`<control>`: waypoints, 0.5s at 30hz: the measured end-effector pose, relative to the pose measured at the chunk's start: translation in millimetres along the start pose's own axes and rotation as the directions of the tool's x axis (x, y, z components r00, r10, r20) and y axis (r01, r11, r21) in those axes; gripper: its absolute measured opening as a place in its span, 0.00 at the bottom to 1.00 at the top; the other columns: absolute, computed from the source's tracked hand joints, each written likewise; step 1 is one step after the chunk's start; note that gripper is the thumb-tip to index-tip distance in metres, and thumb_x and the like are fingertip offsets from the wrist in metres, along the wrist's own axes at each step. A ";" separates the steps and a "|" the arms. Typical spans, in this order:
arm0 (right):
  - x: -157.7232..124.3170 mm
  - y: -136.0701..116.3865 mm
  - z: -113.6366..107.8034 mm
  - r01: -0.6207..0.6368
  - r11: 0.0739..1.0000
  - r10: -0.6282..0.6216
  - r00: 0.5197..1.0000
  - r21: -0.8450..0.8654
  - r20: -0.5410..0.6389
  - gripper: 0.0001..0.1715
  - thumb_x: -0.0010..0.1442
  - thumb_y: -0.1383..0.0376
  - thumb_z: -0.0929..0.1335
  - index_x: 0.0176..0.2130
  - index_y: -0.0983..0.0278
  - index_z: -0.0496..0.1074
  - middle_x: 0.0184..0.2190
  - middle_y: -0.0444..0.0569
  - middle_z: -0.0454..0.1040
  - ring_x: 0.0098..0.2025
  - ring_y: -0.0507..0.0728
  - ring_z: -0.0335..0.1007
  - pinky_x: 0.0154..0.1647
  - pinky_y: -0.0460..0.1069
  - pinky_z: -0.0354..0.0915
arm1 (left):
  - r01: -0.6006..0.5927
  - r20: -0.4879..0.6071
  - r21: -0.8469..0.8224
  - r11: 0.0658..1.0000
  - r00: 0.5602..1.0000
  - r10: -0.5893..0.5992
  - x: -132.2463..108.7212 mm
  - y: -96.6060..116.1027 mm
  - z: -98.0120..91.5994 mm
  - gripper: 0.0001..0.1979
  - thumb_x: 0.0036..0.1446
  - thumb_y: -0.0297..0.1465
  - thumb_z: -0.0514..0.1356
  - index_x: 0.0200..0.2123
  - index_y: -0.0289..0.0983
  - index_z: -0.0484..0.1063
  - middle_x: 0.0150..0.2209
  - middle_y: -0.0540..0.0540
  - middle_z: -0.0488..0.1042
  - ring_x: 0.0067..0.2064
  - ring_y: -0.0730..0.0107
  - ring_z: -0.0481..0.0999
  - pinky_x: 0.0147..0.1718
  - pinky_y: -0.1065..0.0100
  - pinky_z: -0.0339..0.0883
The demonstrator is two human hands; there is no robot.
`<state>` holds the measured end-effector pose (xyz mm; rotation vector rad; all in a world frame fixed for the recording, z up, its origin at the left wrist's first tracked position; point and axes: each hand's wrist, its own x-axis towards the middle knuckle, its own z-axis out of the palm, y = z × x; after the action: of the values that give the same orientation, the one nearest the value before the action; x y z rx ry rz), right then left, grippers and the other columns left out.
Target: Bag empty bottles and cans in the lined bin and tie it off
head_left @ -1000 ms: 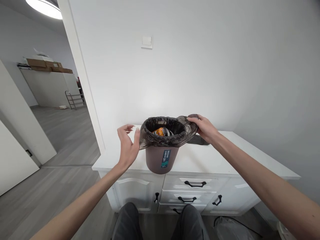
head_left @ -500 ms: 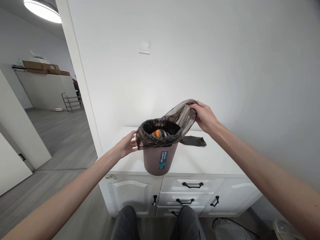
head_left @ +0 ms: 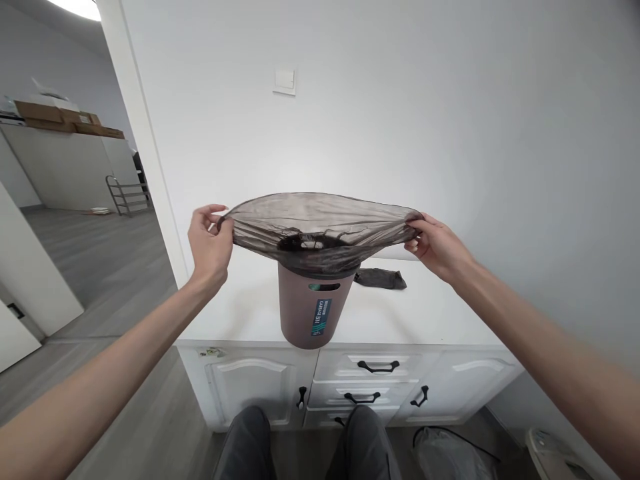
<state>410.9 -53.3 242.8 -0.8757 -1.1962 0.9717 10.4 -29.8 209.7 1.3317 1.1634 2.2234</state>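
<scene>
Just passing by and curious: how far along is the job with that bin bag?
Done: the edge of the bag is off the rim of the bin. In hand: the left hand and right hand pinch it stretched wide above the bin. Left: the bag's bottom sits inside the bin, not lifted out.

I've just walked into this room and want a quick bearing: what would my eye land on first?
First, the dark bin liner, held stretched wide at mid-frame, with the left hand pinching one edge and the right hand the other. Its middle dips into the brown bin, which stands on the white cabinet against the wall. A dark folded bag lies on the cabinet top just right of the bin.
</scene>
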 end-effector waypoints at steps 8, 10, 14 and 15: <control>-24.7 54.7 -34.0 -0.122 0.983 0.139 0.982 0.135 -0.128 0.11 0.50 0.67 0.77 0.33 0.58 0.74 0.33 0.43 0.71 0.24 0.48 0.58 0.20 0.46 0.63 | -0.012 -0.070 -0.034 0.999 0.997 0.009 -18.4 26.4 -25.2 0.15 0.51 0.21 0.66 0.42 0.38 0.71 0.31 0.54 0.68 0.30 0.74 0.72 0.23 0.72 0.69; -34.7 63.6 -35.6 -0.144 0.978 0.166 0.975 0.148 -0.148 0.10 0.50 0.67 0.78 0.33 0.59 0.76 0.35 0.43 0.72 0.24 0.47 0.59 0.21 0.46 0.64 | 0.039 -0.060 -0.034 0.999 0.997 -0.041 -25.8 25.9 -33.6 0.15 0.51 0.21 0.66 0.42 0.38 0.71 0.31 0.54 0.70 0.27 0.74 0.70 0.21 0.72 0.66; -54.1 76.0 -39.4 -0.197 0.959 0.229 0.963 0.205 -0.144 0.11 0.50 0.66 0.79 0.35 0.57 0.80 0.37 0.44 0.74 0.24 0.47 0.58 0.20 0.45 0.65 | 0.070 0.013 0.018 0.997 0.997 -0.070 -38.9 24.0 -51.1 0.16 0.51 0.23 0.68 0.43 0.40 0.72 0.30 0.55 0.69 0.24 0.75 0.65 0.18 0.70 0.62; -58.6 80.0 -42.0 -0.211 0.949 0.245 0.961 0.234 -0.127 0.12 0.50 0.65 0.80 0.36 0.57 0.80 0.38 0.44 0.75 0.24 0.47 0.59 0.20 0.44 0.66 | 0.072 0.038 0.009 0.997 0.997 -0.072 -41.2 24.5 -54.9 0.17 0.51 0.24 0.68 0.43 0.41 0.73 0.29 0.55 0.68 0.24 0.74 0.66 0.18 0.70 0.62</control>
<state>436.0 -82.2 142.1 -0.9084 -0.8497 1.1763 -10.4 -97.0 190.6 1.3082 1.1886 2.1360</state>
